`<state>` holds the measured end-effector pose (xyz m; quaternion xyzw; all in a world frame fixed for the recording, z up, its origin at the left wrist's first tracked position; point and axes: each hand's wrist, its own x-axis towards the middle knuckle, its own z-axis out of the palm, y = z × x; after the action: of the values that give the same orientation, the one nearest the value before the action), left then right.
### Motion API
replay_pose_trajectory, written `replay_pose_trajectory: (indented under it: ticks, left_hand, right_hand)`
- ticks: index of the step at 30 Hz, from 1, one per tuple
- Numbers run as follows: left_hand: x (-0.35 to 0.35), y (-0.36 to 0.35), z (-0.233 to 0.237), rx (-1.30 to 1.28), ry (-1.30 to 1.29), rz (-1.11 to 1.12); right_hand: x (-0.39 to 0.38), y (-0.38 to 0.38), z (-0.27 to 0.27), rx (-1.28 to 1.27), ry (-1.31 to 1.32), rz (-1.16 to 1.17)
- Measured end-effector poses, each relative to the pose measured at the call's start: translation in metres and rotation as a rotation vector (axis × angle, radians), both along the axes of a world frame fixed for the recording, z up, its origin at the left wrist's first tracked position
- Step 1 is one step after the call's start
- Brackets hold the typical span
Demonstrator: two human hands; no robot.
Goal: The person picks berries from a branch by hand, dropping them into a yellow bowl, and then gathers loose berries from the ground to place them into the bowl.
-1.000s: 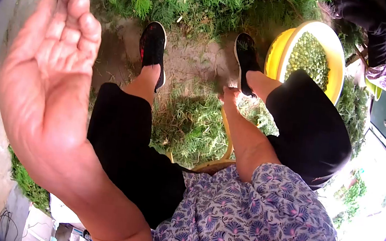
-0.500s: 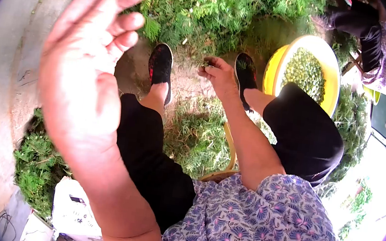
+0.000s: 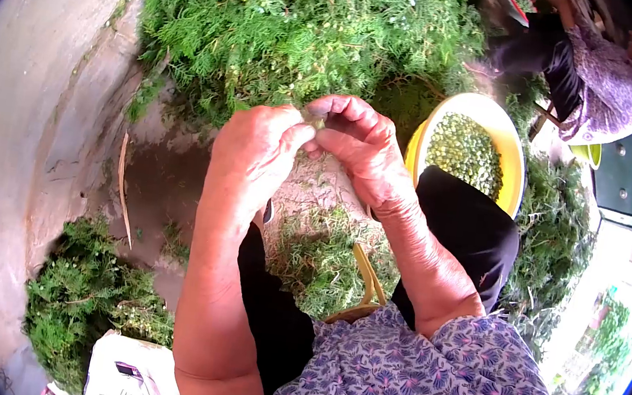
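My left hand point(image 3: 252, 150) and my right hand point(image 3: 369, 153) meet above the ground between my knees. Their fingertips touch or nearly touch, with thumbs and fingers pinched together. A tiny pale-green bit shows at the fingertips, too small to name. Just beyond the hands lies a big heap of green conifer branches point(image 3: 312, 35), some with small pale cones. To the right of my right hand stands a yellow bucket point(image 3: 517, 155), partly filled with small green cones point(image 3: 464, 149). My right knee overlaps its near side.
Loose sprigs point(image 3: 316, 257) cover the ground between my legs, near a yellow handle point(image 3: 368, 271). More branches point(image 3: 84, 287) lie at left, beside a white bag point(image 3: 132, 380). Another person point(image 3: 606, 87) sits at upper right. A thin stick point(image 3: 123, 190) lies on the ground.
My left hand has come down from its raised, open position at upper left to meet my right hand. The right fingers have moved slightly, and the view has shifted.
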<state>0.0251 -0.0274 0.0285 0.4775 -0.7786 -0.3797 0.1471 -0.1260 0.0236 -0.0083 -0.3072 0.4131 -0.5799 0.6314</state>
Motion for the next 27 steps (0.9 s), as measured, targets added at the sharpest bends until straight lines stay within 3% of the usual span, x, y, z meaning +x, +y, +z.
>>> replay_pose_trajectory:
  ticks: [1, 3, 5, 6, 7, 9, 10, 11, 13, 15, 17, 19, 20, 21, 23, 26, 27]
  left_hand:
    - [-0.001, 0.001, 0.004, 0.005, -0.014, -0.005]
    - [-0.003, 0.011, 0.007, -0.127, -0.084, -0.071]
    - [-0.005, 0.02, 0.005, -0.139, -0.063, -0.276]
    - [-0.009, 0.025, 0.002, -0.18, -0.161, -0.382]
    - [-0.011, 0.034, -0.001, -0.021, -0.211, -0.366]
    - [-0.017, 0.052, -0.001, -0.02, -0.024, -0.457]
    - [-0.022, 0.06, -0.002, -0.053, -0.077, -0.521]
    - [-0.026, 0.065, -0.004, -0.085, -0.128, -0.585]
    - [-0.022, 0.063, 0.007, -0.073, -0.165, -0.668]
    - [-0.01, 0.054, 0.013, -0.013, -0.207, -0.432]
    - [0.003, 0.037, 0.023, -0.24, -0.193, -0.028]
    - [0.019, 0.026, 0.012, -0.389, -0.091, 0.253]
    - [0.021, 0.024, 0.016, -0.234, 0.019, 0.298]
    - [0.022, 0.025, 0.013, -0.229, 0.013, 0.299]
    - [0.02, 0.029, 0.008, -0.35, -0.176, 0.002]
    - [-0.001, 0.048, 0.014, -0.226, -0.405, -0.356]
    - [-0.006, 0.054, 0.014, -0.232, -0.359, -0.416]
  right_hand:
    - [-0.005, 0.002, 0.01, -0.001, 0.004, -0.007]
    - [-0.02, 0.011, 0.03, -0.132, 0.808, 0.008]
    - [-0.047, 0.022, 0.043, -0.19, 1.132, -0.071]
    - [-0.07, 0.025, 0.047, -0.21, 1.263, -0.065]
    - [-0.092, 0.032, 0.055, -0.207, 1.374, -0.041]
    - [-0.151, 0.049, 0.045, -0.082, 1.423, 0.044]
    - [-0.184, 0.055, 0.045, -0.032, 1.626, 0.247]
    - [-0.2, 0.058, 0.05, 0.145, 1.648, 0.363]
    - [-0.253, 0.07, 0.016, -0.102, 1.893, 0.356]
    - [-0.26, 0.046, 0.003, -0.198, 1.882, 0.457]
    - [-0.223, 0.001, -0.012, -0.219, 1.652, 0.537]
    - [-0.167, -0.04, -0.031, 0.245, 1.313, 0.631]
    - [-0.144, -0.053, -0.047, 0.28, 1.262, 0.67]
    - [-0.128, -0.062, -0.071, 0.317, 1.212, 0.706]
    - [-0.117, -0.08, -0.141, -0.126, 1.522, 0.902]
    - [-0.09, -0.092, -0.209, -0.12, 1.504, 0.76]
    - [-0.082, -0.09, -0.229, -0.116, 1.491, 0.775]
